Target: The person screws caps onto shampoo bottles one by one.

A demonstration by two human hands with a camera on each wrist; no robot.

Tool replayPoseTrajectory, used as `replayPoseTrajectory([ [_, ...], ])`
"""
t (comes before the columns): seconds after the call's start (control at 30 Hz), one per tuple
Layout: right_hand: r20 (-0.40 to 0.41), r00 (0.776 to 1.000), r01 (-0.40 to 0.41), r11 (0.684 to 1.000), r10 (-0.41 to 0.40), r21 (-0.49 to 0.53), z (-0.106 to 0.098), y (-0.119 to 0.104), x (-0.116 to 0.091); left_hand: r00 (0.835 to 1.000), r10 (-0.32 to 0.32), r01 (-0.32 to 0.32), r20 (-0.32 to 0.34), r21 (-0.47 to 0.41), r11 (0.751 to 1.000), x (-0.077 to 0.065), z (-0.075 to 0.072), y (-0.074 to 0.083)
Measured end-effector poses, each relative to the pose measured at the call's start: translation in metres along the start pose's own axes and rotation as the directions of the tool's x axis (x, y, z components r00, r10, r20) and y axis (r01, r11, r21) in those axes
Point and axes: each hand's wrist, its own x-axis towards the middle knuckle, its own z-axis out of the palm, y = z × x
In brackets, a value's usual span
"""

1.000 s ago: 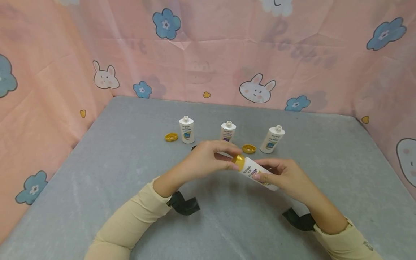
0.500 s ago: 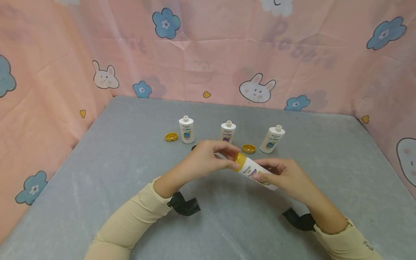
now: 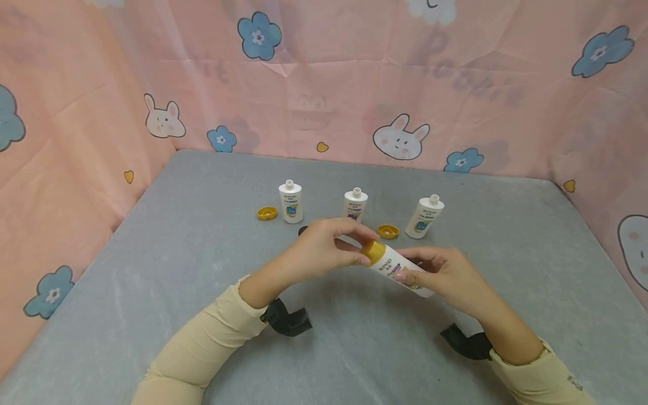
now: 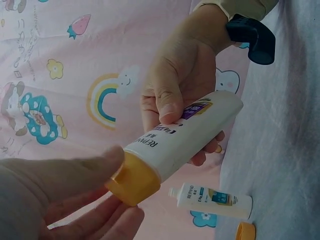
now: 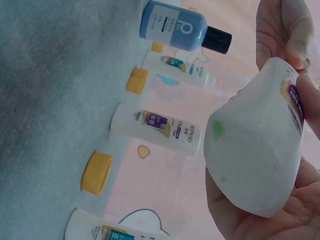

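My right hand grips a white shampoo-like bottle by its body, thumb across the printed label. The bottle is tilted over the table, with its top toward my left hand. The left hand pinches the yellow cap between thumb and fingers. In the left wrist view the cap sits against the shoulder of the white body. The right wrist view shows the bottle's base, with a small green mark on it.
Three uncapped white bottles stand behind the hands: left, middle and right. Yellow caps lie by the left bottle and between the other two. A blue bottle with a black cap is mostly hidden behind my left hand in the head view.
The left fingers shift slightly around the yellow cap, and the cap's visible side changes as it turns. The right hand and white body stay almost still.
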Motion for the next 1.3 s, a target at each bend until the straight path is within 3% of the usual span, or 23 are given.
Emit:
replayPoseTrajectory([
  [0.2,0.004,1.000,-0.006,1.000,0.006,0.019,-0.0003,-0.0010,-0.0006,0.999,-0.014,0.013,-0.035,-0.025,1.000,-0.0006,-0.0002,0.0000],
  [0.57,0.014,1.000,0.006,1.000,-0.006,0.021,-0.0001,-0.0019,-0.0014,0.993,0.115,-0.115,0.008,-0.039,0.993,-0.0008,0.0018,-0.0013],
  [0.7,0.014,1.000,0.004,1.000,-0.004,0.029,0.0003,-0.0024,-0.0013,0.998,0.055,-0.056,-0.022,-0.014,0.998,-0.0011,0.0008,-0.0009],
  [0.83,0.005,1.000,-0.004,1.000,0.004,0.018,0.0009,-0.0028,-0.0008,0.992,-0.097,0.093,-0.084,-0.049,0.994,-0.0011,-0.0005,-0.0007],
  [0.93,0.001,1.000,-0.007,1.000,0.007,0.012,0.0011,-0.0031,-0.0005,0.982,-0.173,0.170,-0.072,-0.048,0.984,-0.0004,-0.0006,-0.0011],
  [1.07,0.004,1.000,0.000,1.000,0.000,0.019,0.0010,-0.0031,-0.0008,0.986,-0.166,0.166,-0.020,-0.013,0.986,0.0008,0.0004,-0.0013],
  [1.3,0.009,1.000,0.013,1.000,-0.014,0.019,0.0008,-0.0018,-0.0006,0.996,-0.086,0.086,0.015,0.000,0.996,0.0001,0.0002,-0.0006],
])
